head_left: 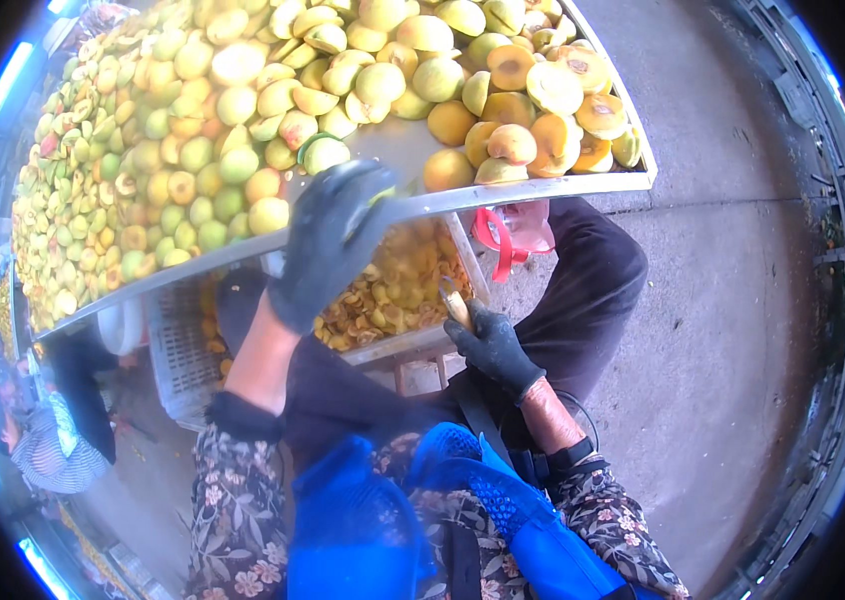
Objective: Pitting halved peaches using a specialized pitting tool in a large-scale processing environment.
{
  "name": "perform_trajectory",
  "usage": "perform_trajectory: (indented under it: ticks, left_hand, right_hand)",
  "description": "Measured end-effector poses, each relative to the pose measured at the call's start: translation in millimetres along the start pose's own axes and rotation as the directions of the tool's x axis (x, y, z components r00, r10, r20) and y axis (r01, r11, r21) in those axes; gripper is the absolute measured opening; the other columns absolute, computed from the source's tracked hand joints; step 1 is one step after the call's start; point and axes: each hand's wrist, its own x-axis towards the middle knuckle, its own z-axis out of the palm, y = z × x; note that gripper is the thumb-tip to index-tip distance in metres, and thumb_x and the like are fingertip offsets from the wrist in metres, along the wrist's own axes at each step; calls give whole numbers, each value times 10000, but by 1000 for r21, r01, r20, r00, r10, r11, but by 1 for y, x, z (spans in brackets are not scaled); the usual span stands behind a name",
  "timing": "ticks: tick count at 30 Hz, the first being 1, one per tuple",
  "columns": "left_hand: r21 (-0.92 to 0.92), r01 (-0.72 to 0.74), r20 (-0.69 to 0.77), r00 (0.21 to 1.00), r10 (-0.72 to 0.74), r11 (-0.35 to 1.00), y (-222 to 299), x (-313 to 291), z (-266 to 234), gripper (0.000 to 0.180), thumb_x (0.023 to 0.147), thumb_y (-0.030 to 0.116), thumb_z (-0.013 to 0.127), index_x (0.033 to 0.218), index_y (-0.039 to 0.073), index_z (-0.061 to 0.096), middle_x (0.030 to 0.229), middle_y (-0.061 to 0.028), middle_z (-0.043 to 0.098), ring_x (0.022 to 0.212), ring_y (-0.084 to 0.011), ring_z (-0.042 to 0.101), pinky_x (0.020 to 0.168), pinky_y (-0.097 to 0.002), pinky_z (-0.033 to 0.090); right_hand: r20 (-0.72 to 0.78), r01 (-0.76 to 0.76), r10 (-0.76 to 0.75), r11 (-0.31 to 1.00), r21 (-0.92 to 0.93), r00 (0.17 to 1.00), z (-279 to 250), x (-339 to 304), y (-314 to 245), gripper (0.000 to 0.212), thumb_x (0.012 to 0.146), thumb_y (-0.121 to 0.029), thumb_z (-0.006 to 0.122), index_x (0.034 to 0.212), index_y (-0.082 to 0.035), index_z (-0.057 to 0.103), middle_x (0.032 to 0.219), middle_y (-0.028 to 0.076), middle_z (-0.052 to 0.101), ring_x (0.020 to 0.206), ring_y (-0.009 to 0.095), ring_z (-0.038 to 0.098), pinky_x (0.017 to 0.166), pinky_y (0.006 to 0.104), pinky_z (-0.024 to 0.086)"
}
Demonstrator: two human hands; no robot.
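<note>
My left hand (333, 245), in a dark glove and blurred, is at the near rim of a metal-edged table (393, 145) heaped with peaches. A yellow-green peach (375, 200) shows partly between its fingers; the glove hides the remainder. Lower and to the right, my gloved right hand (495, 350) is closed round the wooden handle of a small tool (458, 309), whose tip is blurred. Cut peach halves (555, 88) lie at the table's right corner, with whole yellow and green peaches (238, 163) spread to the left.
Below the table edge, a crate (468, 258) holds yellow fruit pieces. A white plastic basket (178, 350) stands to its left. A pink bag with a red ribbon (505, 240) hangs beside my knee. Another person in a striped top (61, 462) is at far left.
</note>
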Motion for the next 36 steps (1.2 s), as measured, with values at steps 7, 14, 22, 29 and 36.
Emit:
perform_trajectory:
  ticks: [7,14,22,29,36]
  left_hand:
    - [-60,75,318,947,-52,995,-13,45,63,293,920,189,579,1155,15,599,1139,-149,614,1071,-304,574,931,-411,449]
    - [255,-532,394,820,416,807,-72,38,48,280,838,229,622,1059,58,604,1103,-141,591,1034,-334,562,877,-447,457]
    - [126,-566,494,748,443,815,-73,45,35,330,851,240,617,1152,108,591,1191,-118,556,1130,-310,514,961,-453,416]
    - [-129,-268,637,716,287,955,-94,54,42,447,851,295,609,1255,117,538,1326,-113,499,1236,-313,455,1035,-426,372]
    - [-99,-228,232,941,245,969,13,90,74,387,873,255,655,1230,117,597,1200,-133,572,1131,-317,538,985,-419,430]
  right_hand:
    - [-25,31,-29,997,67,999,-3,-2,-6,328,872,-328,643,950,-24,548,723,240,603,724,405,643,629,451,473]
    - [15,6,-6,1000,26,1000,-7,-4,-11,334,884,-351,626,960,-36,549,740,234,620,743,399,651,638,455,478]
    - [30,32,-32,999,23,999,-5,-5,-17,333,886,-352,624,982,-41,556,774,228,636,768,394,656,660,457,483]
    - [16,-7,6,1000,27,1000,-2,-5,-4,352,886,-366,619,1002,-41,553,784,242,630,779,411,645,664,468,476]
    - [7,37,-37,998,54,999,-1,-4,-2,288,912,-274,635,1073,-38,602,684,-4,555,612,51,518,541,256,427]
